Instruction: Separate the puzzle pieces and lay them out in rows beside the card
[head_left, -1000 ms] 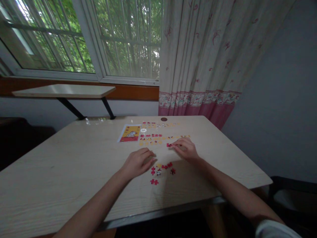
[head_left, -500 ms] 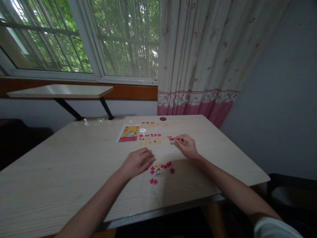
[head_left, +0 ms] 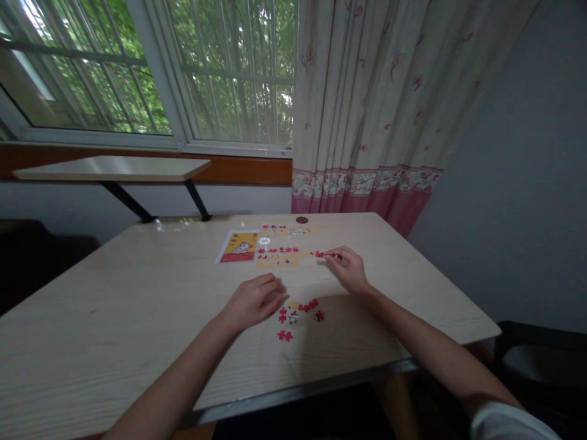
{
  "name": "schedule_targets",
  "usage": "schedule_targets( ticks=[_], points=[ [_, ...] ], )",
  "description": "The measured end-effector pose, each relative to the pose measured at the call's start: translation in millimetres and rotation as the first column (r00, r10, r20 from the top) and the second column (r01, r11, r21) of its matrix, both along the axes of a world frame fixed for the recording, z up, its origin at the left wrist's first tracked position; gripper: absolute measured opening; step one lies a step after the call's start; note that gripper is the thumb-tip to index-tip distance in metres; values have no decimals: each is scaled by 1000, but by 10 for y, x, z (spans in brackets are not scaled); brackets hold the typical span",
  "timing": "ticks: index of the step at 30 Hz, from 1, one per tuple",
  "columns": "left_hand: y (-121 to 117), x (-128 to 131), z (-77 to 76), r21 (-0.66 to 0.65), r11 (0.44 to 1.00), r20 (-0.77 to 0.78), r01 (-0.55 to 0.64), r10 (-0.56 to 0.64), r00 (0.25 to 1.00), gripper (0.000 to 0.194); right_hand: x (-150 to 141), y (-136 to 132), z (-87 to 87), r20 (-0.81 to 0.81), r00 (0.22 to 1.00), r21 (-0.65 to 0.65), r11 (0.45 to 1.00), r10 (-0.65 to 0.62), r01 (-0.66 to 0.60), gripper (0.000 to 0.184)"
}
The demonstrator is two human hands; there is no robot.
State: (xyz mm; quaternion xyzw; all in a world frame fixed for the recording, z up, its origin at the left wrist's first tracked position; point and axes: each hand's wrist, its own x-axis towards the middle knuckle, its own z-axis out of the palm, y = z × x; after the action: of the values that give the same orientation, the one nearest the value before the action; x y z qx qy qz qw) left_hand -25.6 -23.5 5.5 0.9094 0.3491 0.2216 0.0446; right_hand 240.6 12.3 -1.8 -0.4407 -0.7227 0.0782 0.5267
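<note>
My right hand is at the right end of the rows of small jigsaw pieces, thumb and forefinger pinched on a red puzzle piece. My left hand rests on the table, its fingers loosely curled, with a gap between thumb and forefinger and nothing visible in it. Just right of the left hand lie loose pieces: a red piece, a white-and-dark piece, a yellow piece and a red-and-dark piece. Closer to me lie red pieces side by side.
A picture card with a white animal on yellow and red lies left of the rows. More pieces line up farther back, near a dark round disc. A raised shelf stands at the back left of the table.
My right hand has shifted slightly right and away from me, along with the red puzzle piece at its fingertips. My left hand has hardly moved.
</note>
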Motion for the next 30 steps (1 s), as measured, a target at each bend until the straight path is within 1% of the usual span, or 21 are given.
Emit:
schedule_targets(
  ticks=[12, 24, 27, 30],
  points=[
    [-11, 6, 37, -29, 1000, -14, -2, 2, 1000, 21, 8, 10, -13, -19, 1000, -6, 1000, 20, -20, 15],
    [-7, 0, 16, -43, 999, -39, -7, 5, 999, 23, 6, 10, -6, -19, 999, 9, 1000, 30, -30, 13],
    [-9, 6, 19, -42, 999, -46, -14, 12, 999, 23, 21, 48, -18, 2, 1000, 3, 1000, 6, -6, 14],
    [-6, 4, 10, -41, 999, -53, -17, 14, 999, 24, 35, 162, -20, 59, 998, -26, 1000, -7, 9, 15]
  ],
)
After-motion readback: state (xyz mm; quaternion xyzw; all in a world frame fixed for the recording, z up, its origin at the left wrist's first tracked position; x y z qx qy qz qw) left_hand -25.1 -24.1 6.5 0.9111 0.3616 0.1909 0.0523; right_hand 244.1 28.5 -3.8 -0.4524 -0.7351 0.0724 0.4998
